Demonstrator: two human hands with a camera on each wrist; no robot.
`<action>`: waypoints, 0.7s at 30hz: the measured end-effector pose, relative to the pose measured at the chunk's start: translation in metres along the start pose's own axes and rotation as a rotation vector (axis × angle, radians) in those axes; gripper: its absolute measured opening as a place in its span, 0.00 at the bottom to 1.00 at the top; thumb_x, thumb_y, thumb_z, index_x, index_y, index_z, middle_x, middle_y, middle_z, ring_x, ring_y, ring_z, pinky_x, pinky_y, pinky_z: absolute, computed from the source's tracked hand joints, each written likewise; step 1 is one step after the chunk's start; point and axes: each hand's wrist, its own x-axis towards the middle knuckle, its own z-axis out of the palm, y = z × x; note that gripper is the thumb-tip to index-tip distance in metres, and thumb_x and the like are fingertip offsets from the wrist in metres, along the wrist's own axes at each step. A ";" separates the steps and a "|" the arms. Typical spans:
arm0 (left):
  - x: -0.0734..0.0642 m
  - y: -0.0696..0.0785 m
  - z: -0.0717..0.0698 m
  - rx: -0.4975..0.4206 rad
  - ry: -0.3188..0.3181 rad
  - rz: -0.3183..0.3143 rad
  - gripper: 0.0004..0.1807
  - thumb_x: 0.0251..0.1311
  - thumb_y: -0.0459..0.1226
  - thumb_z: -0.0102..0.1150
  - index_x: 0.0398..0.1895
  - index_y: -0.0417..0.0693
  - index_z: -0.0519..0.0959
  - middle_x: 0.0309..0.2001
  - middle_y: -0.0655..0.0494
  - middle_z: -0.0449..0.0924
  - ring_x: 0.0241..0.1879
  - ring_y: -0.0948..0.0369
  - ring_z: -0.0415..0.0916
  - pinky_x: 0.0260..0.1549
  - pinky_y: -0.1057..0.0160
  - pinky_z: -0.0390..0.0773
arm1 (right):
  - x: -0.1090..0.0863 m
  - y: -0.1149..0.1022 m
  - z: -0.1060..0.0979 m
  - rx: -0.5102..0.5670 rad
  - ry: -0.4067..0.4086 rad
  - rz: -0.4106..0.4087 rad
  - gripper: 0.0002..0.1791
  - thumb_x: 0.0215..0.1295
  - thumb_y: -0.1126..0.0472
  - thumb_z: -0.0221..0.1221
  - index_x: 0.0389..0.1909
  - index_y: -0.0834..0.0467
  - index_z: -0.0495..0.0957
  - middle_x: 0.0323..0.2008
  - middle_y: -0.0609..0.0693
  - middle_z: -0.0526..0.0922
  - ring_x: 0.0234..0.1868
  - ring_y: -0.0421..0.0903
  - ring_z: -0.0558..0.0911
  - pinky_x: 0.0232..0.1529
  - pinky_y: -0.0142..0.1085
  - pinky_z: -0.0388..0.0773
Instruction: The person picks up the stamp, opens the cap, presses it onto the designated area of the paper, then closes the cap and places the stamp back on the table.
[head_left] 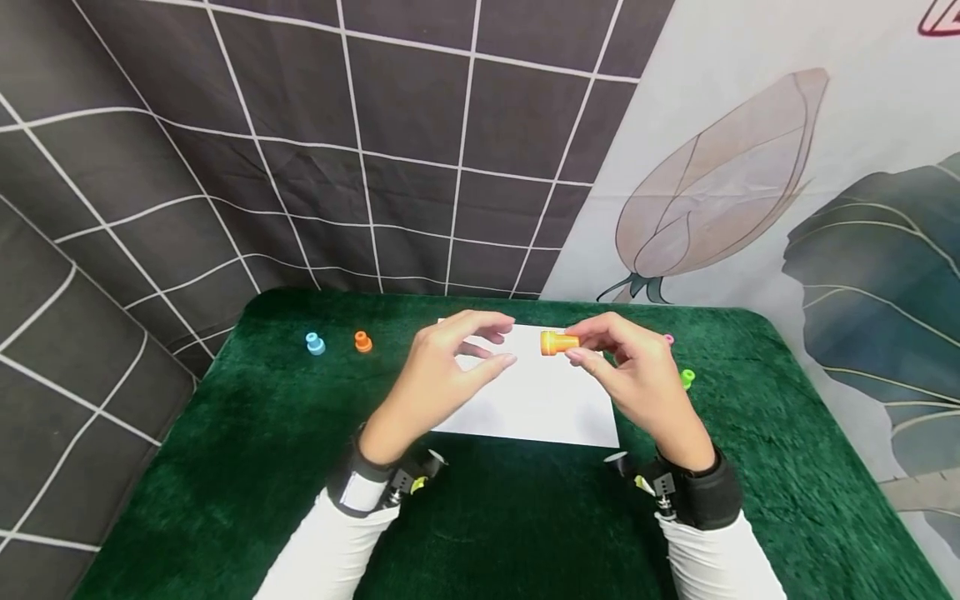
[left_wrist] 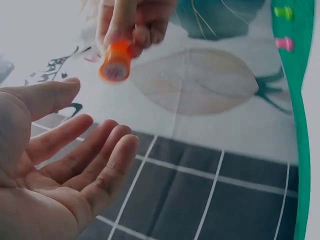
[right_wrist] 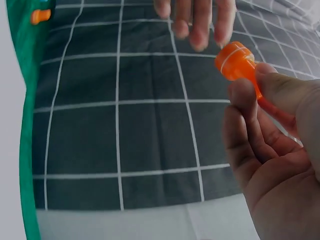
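An orange toy stamp (head_left: 558,342) is held above the white paper (head_left: 536,404), lying sideways with its wide end toward the left hand. My right hand (head_left: 633,371) pinches its narrow part between thumb and fingers. In the left wrist view the stamp (left_wrist: 116,62) shows a pale round end with small purplish marks. My left hand (head_left: 442,367) hovers over the paper's left side, fingers loosely bent and thumb apart, holding nothing. A gap separates it from the stamp, as the right wrist view also shows, where the stamp (right_wrist: 236,62) is close below the left fingertips.
On the green cloth (head_left: 247,450) at the left stand a small blue stamp (head_left: 315,343) and an orange one (head_left: 363,342). Beyond my right hand are a green one (head_left: 687,379) and a partly hidden pink one (head_left: 669,339). A dark gridded curtain (head_left: 405,192) hangs behind.
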 end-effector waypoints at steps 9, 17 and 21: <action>-0.002 -0.002 0.025 -0.303 -0.001 -0.078 0.21 0.59 0.29 0.73 0.57 0.40 0.83 0.54 0.47 0.86 0.50 0.56 0.87 0.49 0.63 0.88 | -0.004 -0.001 0.013 0.110 0.028 -0.022 0.20 0.54 0.81 0.69 0.47 0.61 0.83 0.32 0.51 0.86 0.29 0.37 0.80 0.20 0.27 0.70; -0.004 -0.002 0.032 -0.410 0.033 -0.103 0.18 0.60 0.27 0.71 0.54 0.37 0.84 0.52 0.44 0.85 0.46 0.54 0.87 0.48 0.59 0.88 | -0.005 0.000 0.018 0.117 0.019 -0.021 0.20 0.56 0.80 0.69 0.47 0.60 0.83 0.31 0.49 0.85 0.29 0.37 0.79 0.19 0.28 0.70; -0.005 -0.003 0.032 -0.441 0.042 -0.100 0.18 0.59 0.25 0.71 0.53 0.36 0.84 0.52 0.44 0.85 0.46 0.54 0.87 0.48 0.57 0.89 | -0.005 -0.001 0.021 0.116 0.002 -0.030 0.19 0.57 0.79 0.69 0.48 0.60 0.82 0.32 0.49 0.84 0.29 0.37 0.78 0.20 0.28 0.70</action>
